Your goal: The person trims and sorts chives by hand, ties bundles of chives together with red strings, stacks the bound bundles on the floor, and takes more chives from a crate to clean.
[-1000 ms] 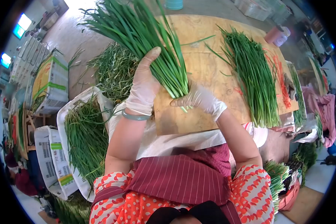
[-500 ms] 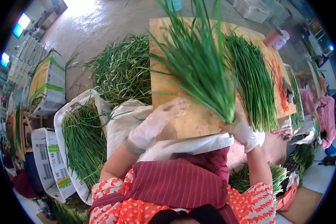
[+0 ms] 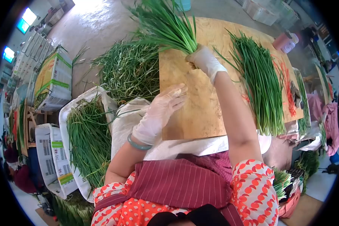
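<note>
My right hand (image 3: 205, 62), in a whitish glove, is closed round the pale stem ends of a bunch of green garlic chives (image 3: 165, 28). The bunch is held out over the far left corner of the wooden board (image 3: 199, 109), its leaves fanning up and left. My left hand (image 3: 165, 107), gloved too, hovers by the board's left edge with fingers stretched and nothing in it. A second, larger pile of chives (image 3: 261, 83) lies lengthwise on the board's right side, stems toward me.
Red ties (image 3: 288, 88) lie at the board's right edge, pink bottles (image 3: 284, 41) behind them. A heap of loose leaves (image 3: 128, 69) covers the floor at left. Nearer stands a white crate (image 3: 64, 113) filled with chives (image 3: 88, 139). More crates (image 3: 58, 81) stand farther left.
My right hand has carried the bunch from the board's near edge away from me and to the left. My left hand has turned slightly and stays open.
</note>
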Tool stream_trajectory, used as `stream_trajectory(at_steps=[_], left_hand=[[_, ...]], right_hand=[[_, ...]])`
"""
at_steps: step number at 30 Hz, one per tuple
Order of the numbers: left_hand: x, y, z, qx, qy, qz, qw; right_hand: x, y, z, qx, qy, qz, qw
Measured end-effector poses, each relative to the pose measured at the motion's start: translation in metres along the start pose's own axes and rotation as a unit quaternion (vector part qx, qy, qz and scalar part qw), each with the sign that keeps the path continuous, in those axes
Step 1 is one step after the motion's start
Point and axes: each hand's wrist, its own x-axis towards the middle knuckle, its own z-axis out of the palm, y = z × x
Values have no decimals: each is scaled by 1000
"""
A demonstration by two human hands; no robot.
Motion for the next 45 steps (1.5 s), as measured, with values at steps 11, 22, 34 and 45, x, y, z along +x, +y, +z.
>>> stream_trajectory(at_steps=[11, 22, 34, 45], left_hand=[[59, -36, 79, -241, -60, -18, 969], [38, -75, 42, -348, -26, -78, 934], [21, -79, 23, -238, 24, -54, 970], [-1, -69, 7, -315, -6, -115, 942]], right_hand=[[-140, 3, 2, -472, 300, -135, 818], [-225, 53, -23, 37, 141, -127, 981], [-211, 54, 14, -60, 134, -228, 963], [-95, 42, 14, -223, 104, -86, 965]])
